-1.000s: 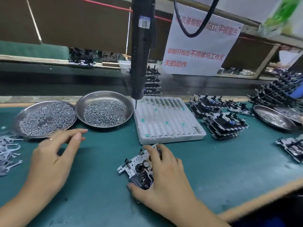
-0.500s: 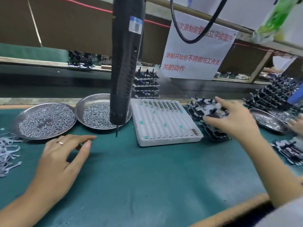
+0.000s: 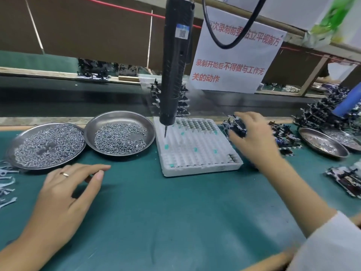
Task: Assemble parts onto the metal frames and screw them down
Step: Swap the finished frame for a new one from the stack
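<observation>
My right hand [image 3: 254, 135] reaches out to the pile of black-and-white metal frames [image 3: 283, 137] right of the foam tray and grips one frame [image 3: 235, 126] at the pile's left end. My left hand [image 3: 66, 186] hovers low over the green mat [image 3: 175, 212] with relaxed fingers, holding nothing. The black electric screwdriver [image 3: 174, 65] hangs from above, its bit over the white foam tray [image 3: 195, 149]. Two steel dishes of screws [image 3: 45, 145] [image 3: 119, 137] sit at the left.
Small flat metal levers [image 3: 6, 184] lie at the left edge. More steel dishes [image 3: 322, 143] and another frame [image 3: 345, 177] sit at the right. Stacked frames [image 3: 324, 112] fill the back right. A paper sign [image 3: 234, 55] hangs behind.
My right hand left the front of the mat with an assembly and moved to the pile at the right, where it now grips a frame. My left hand barely moved.
</observation>
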The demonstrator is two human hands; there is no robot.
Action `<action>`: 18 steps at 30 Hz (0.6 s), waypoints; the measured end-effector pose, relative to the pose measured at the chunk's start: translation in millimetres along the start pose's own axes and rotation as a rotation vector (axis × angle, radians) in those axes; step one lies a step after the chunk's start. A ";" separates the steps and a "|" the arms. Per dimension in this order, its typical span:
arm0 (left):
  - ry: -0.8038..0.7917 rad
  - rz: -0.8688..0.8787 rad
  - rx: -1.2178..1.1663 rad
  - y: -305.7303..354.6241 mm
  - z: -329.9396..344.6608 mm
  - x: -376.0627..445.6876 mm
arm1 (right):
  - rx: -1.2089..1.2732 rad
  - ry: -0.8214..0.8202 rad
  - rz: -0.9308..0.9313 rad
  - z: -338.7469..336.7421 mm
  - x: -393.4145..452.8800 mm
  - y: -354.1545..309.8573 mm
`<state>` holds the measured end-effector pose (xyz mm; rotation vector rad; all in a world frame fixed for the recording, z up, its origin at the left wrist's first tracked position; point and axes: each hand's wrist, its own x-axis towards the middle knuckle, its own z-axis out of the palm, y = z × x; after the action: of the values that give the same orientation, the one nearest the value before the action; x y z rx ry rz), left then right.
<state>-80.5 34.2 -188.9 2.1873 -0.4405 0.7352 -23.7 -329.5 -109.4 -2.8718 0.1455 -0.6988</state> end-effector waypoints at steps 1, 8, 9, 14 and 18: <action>0.000 -0.003 -0.004 0.5 -0.3 0.4 | 0.135 0.032 -0.101 9.4 -11.3 -22.9; 0.021 -0.083 0.041 4.4 -10.7 32.2 | 0.293 -0.008 -0.323 74.3 -37.0 -120.5; 0.008 -0.084 0.065 5.2 -13.1 43.0 | 0.288 -0.025 -0.329 78.6 -35.7 -124.5; -0.012 -0.088 0.118 8.9 6.4 111.6 | 0.305 -0.095 -0.315 90.7 -34.9 -119.8; -0.126 -0.109 0.160 8.8 61.7 175.3 | 0.278 -0.121 -0.363 93.2 -34.3 -119.1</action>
<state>72.8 -31.6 -106.7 2.3962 -0.3327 0.5933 -4.7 -193.9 -182.2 -2.6808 -0.4627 -0.5476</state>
